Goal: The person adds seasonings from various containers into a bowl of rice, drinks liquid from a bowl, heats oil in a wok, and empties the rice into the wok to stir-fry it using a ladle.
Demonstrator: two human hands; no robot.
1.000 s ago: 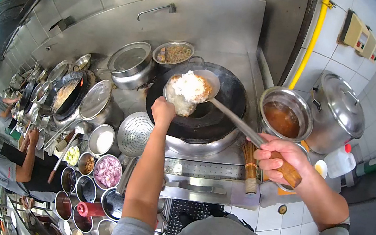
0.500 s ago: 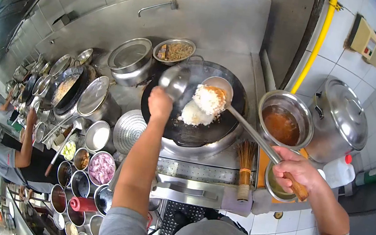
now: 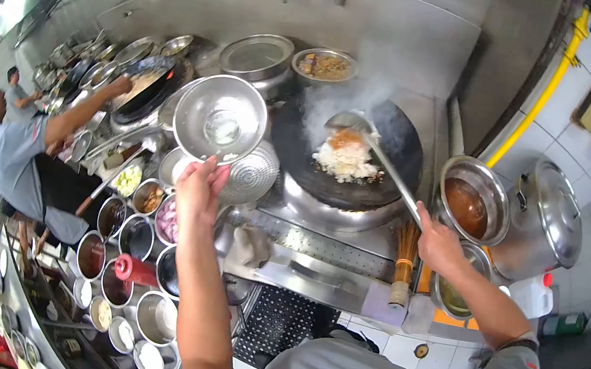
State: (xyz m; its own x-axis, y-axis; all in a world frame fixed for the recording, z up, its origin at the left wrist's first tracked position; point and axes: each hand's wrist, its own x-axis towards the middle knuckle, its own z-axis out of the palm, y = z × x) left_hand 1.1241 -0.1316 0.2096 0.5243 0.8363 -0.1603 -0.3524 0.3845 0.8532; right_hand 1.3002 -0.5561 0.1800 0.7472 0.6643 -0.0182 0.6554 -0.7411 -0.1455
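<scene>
My left hand (image 3: 202, 182) pinches the rim of a steel bowl (image 3: 199, 113), held left of the wok with its inside facing me. A few white bits cling inside it. My right hand (image 3: 441, 241) is closed around the handle of a long ladle (image 3: 398, 175). The ladle's head is down in the black wok (image 3: 291, 134), against a heap of white rice (image 3: 348, 163) with an orange-brown patch on top. Steam rises from the wok.
Right of the wok stand a pot of reddish-brown liquid (image 3: 472, 207), a lidded stockpot (image 3: 547, 214) and a bamboo brush (image 3: 404, 258). A perforated strainer (image 3: 250, 174) and several ingredient containers are at left. A co-worker (image 3: 15, 143) reaches toward another wok.
My left hand has carried the bowl left, away from the wok. My right hand has brought the ladle down into the rice, which is more spread out. More steam rises, and the view has shifted.
</scene>
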